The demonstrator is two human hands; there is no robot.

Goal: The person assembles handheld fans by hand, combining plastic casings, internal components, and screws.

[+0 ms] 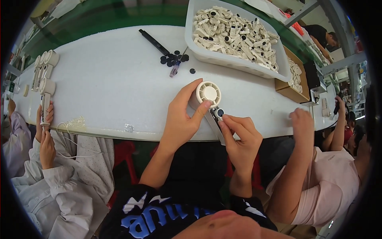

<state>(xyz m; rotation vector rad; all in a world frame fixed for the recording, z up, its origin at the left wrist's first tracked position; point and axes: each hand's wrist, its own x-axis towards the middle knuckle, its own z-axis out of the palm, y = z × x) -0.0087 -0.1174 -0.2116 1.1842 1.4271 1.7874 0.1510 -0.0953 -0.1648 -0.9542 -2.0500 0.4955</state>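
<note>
Holding a white handheld fan (208, 95) at the desk (107, 87) front edge, left hand (181, 119) wraps its round head; head faces up, handle runs down-right, mostly hidden. Right hand (238, 137) pinches closed at the handle's dark button. Tub of white parts (238, 34) behind.

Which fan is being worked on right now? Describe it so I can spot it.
Start at the white table and go to its near edge, below the big tray of parts. The small white handheld fan there is gripped by the left hand, unlike the fans lined up far left.
</note>
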